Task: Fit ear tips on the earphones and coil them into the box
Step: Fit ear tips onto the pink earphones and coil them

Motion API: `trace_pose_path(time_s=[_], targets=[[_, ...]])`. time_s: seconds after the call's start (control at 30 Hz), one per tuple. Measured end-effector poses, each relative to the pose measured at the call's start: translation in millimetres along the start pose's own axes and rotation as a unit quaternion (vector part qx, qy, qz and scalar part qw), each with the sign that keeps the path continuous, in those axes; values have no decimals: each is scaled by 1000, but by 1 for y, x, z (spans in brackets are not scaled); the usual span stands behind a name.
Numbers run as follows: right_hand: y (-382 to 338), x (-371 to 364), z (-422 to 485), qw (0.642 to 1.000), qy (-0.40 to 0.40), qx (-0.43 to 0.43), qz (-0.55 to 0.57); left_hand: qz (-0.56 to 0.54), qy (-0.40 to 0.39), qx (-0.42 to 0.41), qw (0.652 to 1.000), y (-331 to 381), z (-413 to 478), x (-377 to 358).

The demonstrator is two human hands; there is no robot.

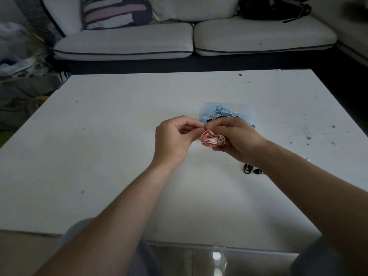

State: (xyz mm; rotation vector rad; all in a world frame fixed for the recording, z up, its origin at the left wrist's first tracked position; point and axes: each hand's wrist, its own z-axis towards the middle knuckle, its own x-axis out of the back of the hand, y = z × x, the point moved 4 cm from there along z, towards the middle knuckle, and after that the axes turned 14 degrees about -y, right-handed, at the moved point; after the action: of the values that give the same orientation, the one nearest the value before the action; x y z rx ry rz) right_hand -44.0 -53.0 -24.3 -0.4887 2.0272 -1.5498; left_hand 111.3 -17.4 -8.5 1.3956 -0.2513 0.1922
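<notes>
A coiled bundle of pink earphones (211,140) hangs between both hands above the white table (119,136). My right hand (237,139) grips the bundle from the right, fingers curled round it. My left hand (175,136) pinches a piece of the cord at the bundle's top left. Just behind the hands lies a clear plastic box (247,114) holding blue, white and dark earphone cords. Ear tips on the pink pair are too small to make out.
A coiled black earphone cable (251,169) lies on the table under my right forearm. A white sofa (179,40) with a striped cushion and a black bag stands beyond the table's far edge. Clothes lie piled on the left.
</notes>
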Motion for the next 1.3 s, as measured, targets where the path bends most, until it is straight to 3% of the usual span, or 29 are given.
trace_pose_path(time_s=[0.33, 0.53, 0.63, 0.77, 0.87, 1.0, 1.3], targets=[[0, 3, 0, 1000, -16, 5, 4, -227, -58, 100, 967, -11, 1, -3], [-4, 3, -2, 999, -50, 16, 6, -434, -105, 213, 869, -13, -3, -12], [-3, 3, -1, 999, -34, 9, 0, -363, -125, 246, 890, -15, -4, -10], [1, 8, 0, 997, 64, -19, -28, -230, -148, 302, 913, -16, -7, -10], [5, 13, 0, 990, 122, -33, -66, -209, -178, 277, 921, -12, -11, -20], [6, 15, -1, 983, 155, -28, -97, -206, -108, 250, 940, -13, -11, -25], [10, 16, 1, 982, 158, -8, -103, -197, -92, 215, 952, -17, -8, -24]])
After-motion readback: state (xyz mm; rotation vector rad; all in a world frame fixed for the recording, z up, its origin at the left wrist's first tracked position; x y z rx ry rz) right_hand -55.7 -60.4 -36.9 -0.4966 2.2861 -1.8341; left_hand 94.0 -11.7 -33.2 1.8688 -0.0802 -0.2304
